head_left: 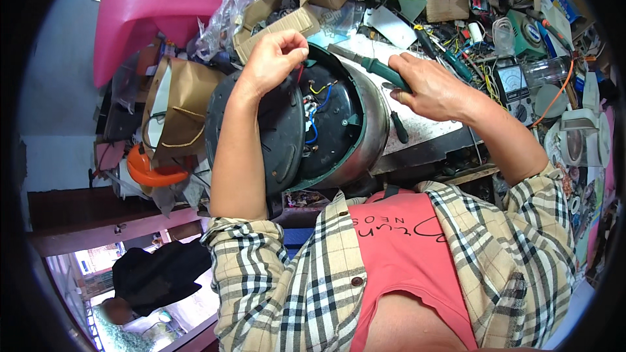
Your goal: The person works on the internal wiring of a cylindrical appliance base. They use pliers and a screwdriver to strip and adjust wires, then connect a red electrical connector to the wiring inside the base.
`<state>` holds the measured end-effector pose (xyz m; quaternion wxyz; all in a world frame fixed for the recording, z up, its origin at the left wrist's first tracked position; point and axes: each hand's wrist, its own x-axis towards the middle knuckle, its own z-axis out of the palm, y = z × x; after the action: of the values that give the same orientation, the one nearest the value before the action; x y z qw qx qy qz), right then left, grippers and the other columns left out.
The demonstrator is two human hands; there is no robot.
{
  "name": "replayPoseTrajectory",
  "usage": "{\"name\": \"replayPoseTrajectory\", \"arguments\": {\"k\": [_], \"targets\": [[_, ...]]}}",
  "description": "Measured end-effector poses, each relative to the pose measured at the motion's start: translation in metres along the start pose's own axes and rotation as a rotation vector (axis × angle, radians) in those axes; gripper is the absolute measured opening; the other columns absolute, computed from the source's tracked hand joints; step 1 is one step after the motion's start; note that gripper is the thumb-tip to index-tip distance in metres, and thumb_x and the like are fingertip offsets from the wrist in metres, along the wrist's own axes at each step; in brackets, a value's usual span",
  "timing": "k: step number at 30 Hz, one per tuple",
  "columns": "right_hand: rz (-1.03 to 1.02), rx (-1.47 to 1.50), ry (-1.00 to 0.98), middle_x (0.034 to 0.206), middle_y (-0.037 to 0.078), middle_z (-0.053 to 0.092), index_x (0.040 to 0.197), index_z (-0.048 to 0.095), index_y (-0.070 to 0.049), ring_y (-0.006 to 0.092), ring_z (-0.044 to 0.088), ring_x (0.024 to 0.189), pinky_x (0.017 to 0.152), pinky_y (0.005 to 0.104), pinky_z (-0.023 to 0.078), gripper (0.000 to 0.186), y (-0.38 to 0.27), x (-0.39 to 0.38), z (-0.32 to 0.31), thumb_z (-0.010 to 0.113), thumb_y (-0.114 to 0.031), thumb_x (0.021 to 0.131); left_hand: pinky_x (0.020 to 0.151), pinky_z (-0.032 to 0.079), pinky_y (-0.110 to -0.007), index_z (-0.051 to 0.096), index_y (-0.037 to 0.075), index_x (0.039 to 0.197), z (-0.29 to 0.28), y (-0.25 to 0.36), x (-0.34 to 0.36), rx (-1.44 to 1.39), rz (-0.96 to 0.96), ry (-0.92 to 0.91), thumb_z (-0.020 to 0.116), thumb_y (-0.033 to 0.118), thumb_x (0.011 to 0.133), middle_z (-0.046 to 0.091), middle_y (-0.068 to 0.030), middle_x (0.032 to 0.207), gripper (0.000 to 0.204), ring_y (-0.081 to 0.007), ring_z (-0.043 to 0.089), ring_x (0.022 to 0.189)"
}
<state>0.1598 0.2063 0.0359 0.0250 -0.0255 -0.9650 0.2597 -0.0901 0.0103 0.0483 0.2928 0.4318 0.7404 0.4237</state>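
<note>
Step, seemingly: wiring repair; opened round appliance (374, 132), upper centre | left hand (268, 64): fingertips pinching red wire (300, 73) | right hand (427, 88): fingers wrapped round green-handled soldering iron (374, 68) | next move likely calls for steady wire; careful iron placement

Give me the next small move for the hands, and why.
I'd probably ease the tip of the green-handled metal tool in the right hand toward the thin red wire, clear of the left hand. That hand pinches near the rim of the opened, round, silver metal housing, the wire showing just below it, and the tool points that way.
</note>
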Motion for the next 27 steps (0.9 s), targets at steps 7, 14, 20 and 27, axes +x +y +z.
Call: {"name": "replayPoseTrajectory", "arguments": {"k": [7, 14, 20, 27], "targets": [[0.017, 0.009, -0.080, 0.102, 0.020, 0.059, 0.104, 0.063, 0.003, 0.0397, 0.064, 0.096, 0.086, 0.0495, 0.051, 0.028, 0.001, 0.009, -0.009, 0.068, -0.021, 0.091, 0.065, 0.046, -0.022, 0.067, 0.005, 0.092, -0.006, -0.005, 0.004, 0.162, 0.051, -0.017, 0.068, 0.014, 0.094, 0.062, 0.0050, 0.083, 0.009, -0.0043, 0.055, 0.072], [-0.084, 0.101, -0.002, 0.113, 0.017, 0.057, 0.096, 0.064, 0.004, 0.0372, 0.061, 0.095, 0.084, 0.0457, 0.050, 0.019, 0.026, 0.017, 0.008, 0.069, -0.004, 0.080, 0.060, 0.042, -0.019, 0.072, 0.007, 0.092, -0.014, -0.004, 0.007, 0.008, -0.083, -0.008, 0.073, 0.016, 0.091, 0.064, 0.0047, 0.079, 0.009, -0.0031, 0.054, 0.069], [-0.141, 0.010, 0.059, 0.116, 0.021, 0.057, 0.099, 0.069, 0.005, 0.0377, 0.064, 0.099, 0.090, 0.0470, 0.053, 0.020, 0.021, 0.023, 0.012, 0.064, -0.004, 0.081, 0.059, 0.040, -0.020, 0.072, 0.005, 0.090, -0.012, -0.008, 0.007, -0.093, -0.072, 0.016, 0.074, 0.014, 0.090, 0.065, 0.0040, 0.078, 0.009, -0.0037, 0.053, 0.067], [-0.161, -0.034, 0.011, 0.110, 0.023, 0.059, 0.096, 0.069, 0.006, 0.0393, 0.065, 0.095, 0.089, 0.0475, 0.052, 0.019, 0.008, 0.029, 0.009, 0.064, -0.005, 0.081, 0.060, 0.041, -0.020, 0.072, 0.005, 0.090, -0.014, -0.006, 0.000, -0.104, -0.072, 0.043, 0.073, 0.014, 0.090, 0.064, 0.0035, 0.077, 0.009, -0.0045, 0.052, 0.067]]}}
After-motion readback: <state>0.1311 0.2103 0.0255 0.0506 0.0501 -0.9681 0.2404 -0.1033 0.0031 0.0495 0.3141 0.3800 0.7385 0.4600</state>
